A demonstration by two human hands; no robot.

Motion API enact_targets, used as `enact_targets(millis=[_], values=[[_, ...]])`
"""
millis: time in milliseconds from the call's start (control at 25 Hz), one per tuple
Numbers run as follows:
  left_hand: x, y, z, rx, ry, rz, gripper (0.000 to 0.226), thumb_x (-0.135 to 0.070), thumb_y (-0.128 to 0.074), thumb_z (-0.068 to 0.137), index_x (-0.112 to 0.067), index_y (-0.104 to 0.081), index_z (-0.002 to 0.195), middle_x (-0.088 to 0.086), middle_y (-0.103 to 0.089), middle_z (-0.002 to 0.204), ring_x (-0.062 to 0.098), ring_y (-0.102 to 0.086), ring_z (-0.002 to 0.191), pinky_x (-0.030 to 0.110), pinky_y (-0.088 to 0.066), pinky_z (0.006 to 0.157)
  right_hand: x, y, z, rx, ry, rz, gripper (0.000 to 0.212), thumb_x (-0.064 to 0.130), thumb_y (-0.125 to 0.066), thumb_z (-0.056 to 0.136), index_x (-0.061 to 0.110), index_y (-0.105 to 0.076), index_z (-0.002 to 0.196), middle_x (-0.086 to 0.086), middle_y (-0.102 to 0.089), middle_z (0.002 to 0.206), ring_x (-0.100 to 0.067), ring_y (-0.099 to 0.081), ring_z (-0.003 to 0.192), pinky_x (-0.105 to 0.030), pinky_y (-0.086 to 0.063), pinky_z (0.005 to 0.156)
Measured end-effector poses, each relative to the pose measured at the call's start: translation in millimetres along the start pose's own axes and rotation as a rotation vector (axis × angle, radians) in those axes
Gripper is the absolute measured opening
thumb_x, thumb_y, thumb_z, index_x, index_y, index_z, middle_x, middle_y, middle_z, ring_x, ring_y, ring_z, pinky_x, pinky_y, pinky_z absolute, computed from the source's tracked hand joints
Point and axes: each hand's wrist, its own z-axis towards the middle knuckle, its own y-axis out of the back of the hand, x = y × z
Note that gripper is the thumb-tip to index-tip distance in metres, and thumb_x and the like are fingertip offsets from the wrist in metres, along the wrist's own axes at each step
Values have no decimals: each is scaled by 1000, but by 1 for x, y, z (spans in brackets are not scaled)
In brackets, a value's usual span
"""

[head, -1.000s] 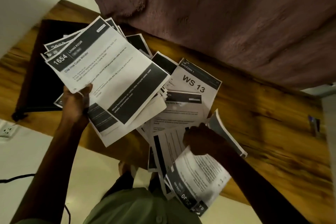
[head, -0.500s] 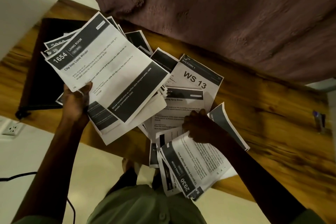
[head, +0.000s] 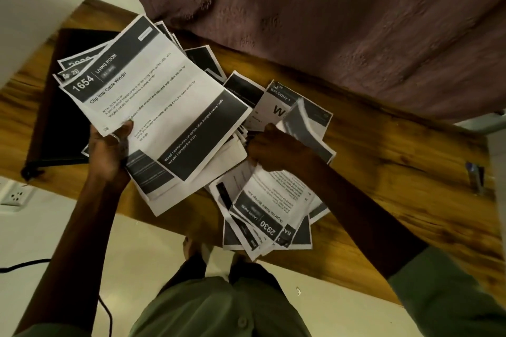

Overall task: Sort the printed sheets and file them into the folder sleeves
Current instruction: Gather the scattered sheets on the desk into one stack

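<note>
Closest is the person's green shirt (head: 219,309), with a pale floor (head: 137,249) below it. A black cable (head: 24,265) lies on the floor at the left, and a white socket (head: 16,195) sits a bit further along on that side. The left hand (head: 109,150) is closed on a stack of sheets (head: 164,191) and holds it up over the wooden surface (head: 397,172), thumb on top. The top sheet (head: 153,96) of that stack says 1654, LIVING ROOM and Clip into Cable Winder. The right hand (head: 273,148) is just beside the stack, its fingers curled round a bent sheet (head: 304,123) that curves up. Under the right arm a messy pile of sheets (head: 235,227) lies on the surface, and some hang over its near edge. The 2930 sheet (head: 269,217) on that pile shows its words upside down. Past the right hand lies the BALCONY 1 sheet (head: 279,101), partly hidden by the bent sheet. At the left, behind the held stack, a dark flat thing (head: 60,117) lies on the surface; I cannot tell if it is the folder. A small pen-like thing (head: 475,175) lies well apart at the right. Furthest away hangs a big brown-purple cloth (head: 328,22).
</note>
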Motion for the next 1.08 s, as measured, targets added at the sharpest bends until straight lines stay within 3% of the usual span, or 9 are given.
enact_targets(millis=[200,320,360,480,560,680,840,1000,1080], values=[[0,11,10,-18,19,-29,56,0,-57,96,-14,-42,148,7,-60,139,27,-61,124,45,-57,94,1,3,-47,-143,-35,154,29,9,-69,83,17,-63,110,-5,-57,129,-25,-47,129,-48,-26,116],[3,15,16,-4,29,1,55,-3,-58,96,-17,-43,147,6,-59,140,27,-60,126,48,-54,98,-45,-7,-126,-295,-320,493,19,7,-67,85,16,-67,102,-5,-67,104,-24,-63,100,-42,-49,95],[5,15,17,10,27,17,55,-4,-58,96,-18,-43,147,6,-59,141,27,-59,127,48,-53,99,-62,-10,-154,-374,-440,620,11,18,-67,89,15,-68,99,-7,-68,98,-26,-64,92,-47,-53,89],[6,11,21,57,12,37,55,-4,-58,97,-16,-42,148,6,-58,142,29,-56,130,44,-55,97,-86,-18,-223,-610,-810,669,47,66,-60,84,21,-66,98,-7,-69,90,-28,-66,80,-49,-55,79],[5,6,23,98,15,58,54,-3,-56,98,-14,-41,148,7,-58,142,28,-58,128,42,-56,95,-82,-15,-238,-680,-896,683,32,47,-69,83,31,-65,110,-5,-68,103,-26,-65,89,-43,-53,81],[1,2,27,87,-5,102,52,-6,-57,98,-14,-43,147,5,-61,138,26,-61,124,39,-58,91,-64,3,-231,-553,-810,749,40,44,-64,81,22,-64,115,-10,-69,105,-21,-64,86,-32,-55,78],[-3,5,31,60,-20,103,53,-9,-59,98,-16,-42,147,6,-61,139,26,-62,123,39,-59,90,-48,44,-172,-208,-464,631,23,8,-65,90,30,-70,94,0,-65,87,-7,-57,70,-11,-46,65],[0,17,32,73,-14,49,55,-10,-59,98,-16,-40,149,8,-56,144,30,-57,129,45,-56,94,-14,35,-70,145,-164,292,11,26,-64,89,32,-54,87,9,-54,85,-12,-59,86,-29,-47,84],[0,21,29,55,3,10,56,-9,-59,98,-17,-39,150,8,-55,145,31,-56,130,46,-56,94,13,8,-24,212,-53,163,18,26,-64,90,24,-58,106,3,-56,94,-16,-55,91,-34,-39,91]])
